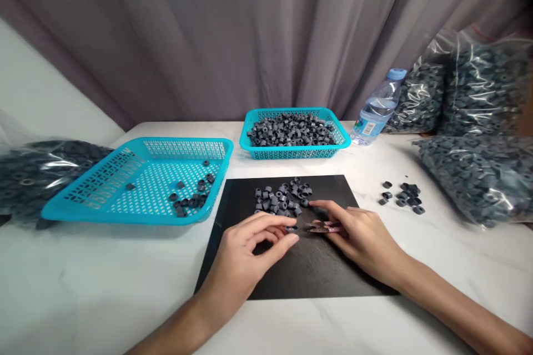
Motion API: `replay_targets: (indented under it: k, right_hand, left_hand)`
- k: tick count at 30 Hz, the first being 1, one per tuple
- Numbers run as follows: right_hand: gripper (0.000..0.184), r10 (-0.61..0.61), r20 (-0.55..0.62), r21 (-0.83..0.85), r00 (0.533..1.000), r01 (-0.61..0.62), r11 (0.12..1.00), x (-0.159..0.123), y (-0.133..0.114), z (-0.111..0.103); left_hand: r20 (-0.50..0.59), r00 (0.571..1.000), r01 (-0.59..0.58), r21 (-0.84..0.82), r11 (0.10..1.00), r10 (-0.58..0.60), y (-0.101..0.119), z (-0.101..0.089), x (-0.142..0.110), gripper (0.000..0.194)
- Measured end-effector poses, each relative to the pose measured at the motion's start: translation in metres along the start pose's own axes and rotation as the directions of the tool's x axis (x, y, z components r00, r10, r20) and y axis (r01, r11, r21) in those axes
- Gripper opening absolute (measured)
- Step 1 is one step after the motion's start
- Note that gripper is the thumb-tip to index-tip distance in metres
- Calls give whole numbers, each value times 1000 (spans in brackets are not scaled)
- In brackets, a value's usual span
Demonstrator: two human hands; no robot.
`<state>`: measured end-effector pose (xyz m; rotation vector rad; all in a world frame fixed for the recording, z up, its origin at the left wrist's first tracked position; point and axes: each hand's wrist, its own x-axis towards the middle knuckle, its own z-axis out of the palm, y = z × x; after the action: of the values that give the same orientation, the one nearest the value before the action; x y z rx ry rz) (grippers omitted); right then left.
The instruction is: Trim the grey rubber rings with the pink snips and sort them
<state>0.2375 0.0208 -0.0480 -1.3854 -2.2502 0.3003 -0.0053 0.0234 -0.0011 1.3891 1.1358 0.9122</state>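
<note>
Between thumb and fingertips, my left hand [258,249] pinches a small dark grey plastic ring [291,229] above the black mat [308,274]. Small pliers [318,227] lie in my right hand [362,233], their metal jaws pointing left at the ring, a short gap away. Most of the handles is hidden by the palm. My right index finger stretches out to the edge of a heap of grey rings [281,197] on the mat's far half.
A blue basket [137,219] at left holds several rings; another blue basket [295,152] behind the mat is full of them. A water bottle [375,111] stands at back right. Bags of rings [483,177] lie at right, another bag [41,172] at left. Loose rings [408,194] lie right of the mat.
</note>
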Motion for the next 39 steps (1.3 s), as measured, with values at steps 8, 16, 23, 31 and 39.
replay_targets:
  k: [8, 16, 23, 31, 39]
  right_hand:
    - [32, 43, -10, 26, 999, -42, 999, 2, -3, 2]
    - [29, 33, -23, 52, 999, -32, 998, 2, -4, -1]
    - [22, 63, -30, 72, 998, -61, 996, 2, -3, 0]
    - [21, 74, -27, 23, 997, -73, 997, 4, -4, 3]
    - [21, 56, -41, -15, 998, -56, 998, 4, -4, 3]
  left_hand:
    - [183, 959, 268, -355, 896, -214, 30, -4, -6, 25]
    - [274, 933, 332, -396, 856, -235, 25, -2, -7, 24]
    - [292, 944, 266, -397, 878, -154, 23, -1, -7, 21]
    - [-5, 998, -66, -30, 997, 66, 38, -29, 9, 18]
    - [-377, 851, -197, 417, 887, 366, 63, -88, 26, 28]
